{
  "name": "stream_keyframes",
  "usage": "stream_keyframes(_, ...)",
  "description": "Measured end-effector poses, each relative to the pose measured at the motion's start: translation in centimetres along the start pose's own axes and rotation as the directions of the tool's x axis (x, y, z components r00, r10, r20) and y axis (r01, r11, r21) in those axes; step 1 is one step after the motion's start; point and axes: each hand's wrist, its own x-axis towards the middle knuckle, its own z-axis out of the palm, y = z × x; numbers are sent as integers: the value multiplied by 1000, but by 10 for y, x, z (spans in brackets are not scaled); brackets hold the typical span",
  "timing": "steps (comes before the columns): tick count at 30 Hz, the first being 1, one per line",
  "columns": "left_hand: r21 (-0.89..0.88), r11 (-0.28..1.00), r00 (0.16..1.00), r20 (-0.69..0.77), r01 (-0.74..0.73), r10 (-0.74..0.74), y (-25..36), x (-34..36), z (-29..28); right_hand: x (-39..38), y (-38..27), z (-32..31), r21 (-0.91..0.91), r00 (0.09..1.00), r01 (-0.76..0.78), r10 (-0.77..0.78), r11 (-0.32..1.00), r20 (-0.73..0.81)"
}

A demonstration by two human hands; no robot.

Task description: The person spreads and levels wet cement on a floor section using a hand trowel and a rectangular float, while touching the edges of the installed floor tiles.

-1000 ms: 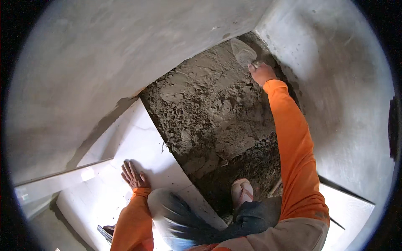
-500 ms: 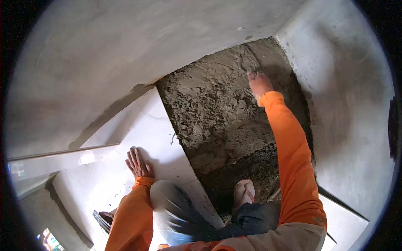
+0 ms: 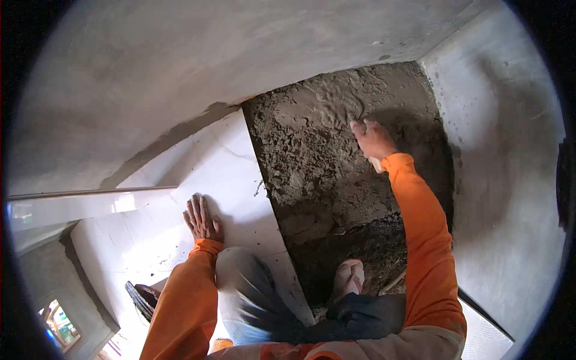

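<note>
My left hand (image 3: 203, 221) lies open, fingers spread, on white floor tiles (image 3: 240, 180) at the left, just ahead of my bent knee. My right hand (image 3: 373, 139) is closed around a trowel's pale handle (image 3: 377, 164), whose end sticks out below the wrist. The blade is in or against the wet grey mortar (image 3: 300, 150) and hard to make out among it. Ahead of the hand the mortar is smeared in ridges. The bed runs from the tile edge to both walls, rough and lumpy beside the tiles, dark near my sandalled foot (image 3: 348, 276).
Grey plastered walls (image 3: 198, 54) close in at the back and on the right (image 3: 504, 168). A narrow tiled ledge (image 3: 96, 204) is at left, a dark object (image 3: 144, 297) beside my left arm, a small window (image 3: 60, 324) at lower left, and a pale panel (image 3: 486, 327) at lower right.
My right hand with the trowel has drawn back toward me from the far corner; the blade, plainly visible earlier, now blends into the mortar. The view has shifted, and my left hand stays on the tiles.
</note>
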Motion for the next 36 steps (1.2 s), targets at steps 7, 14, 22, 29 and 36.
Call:
stream_keyframes(7,20,1000,1000,-2,7,-7,0,-1,2,-37,-13,16,-20,988,59,-56,998,141)
stream_keyframes(14,-4,1000,999,-23,-26,26,3,-1,3,-14,-40,-3,-16,997,64,-64,998,34)
stream_keyframes(22,-17,1000,1000,-5,-20,20,3,4,6,-16,-24,23,-160,993,109,-114,981,-17)
stream_keyframes(29,8,1000,1000,-19,7,-7,2,6,-2,-6,-31,43,-85,932,335,-317,938,177)
stream_keyframes(36,-21,1000,999,39,11,-11,3,2,-3,-23,-79,-11,-215,966,201,-156,956,207)
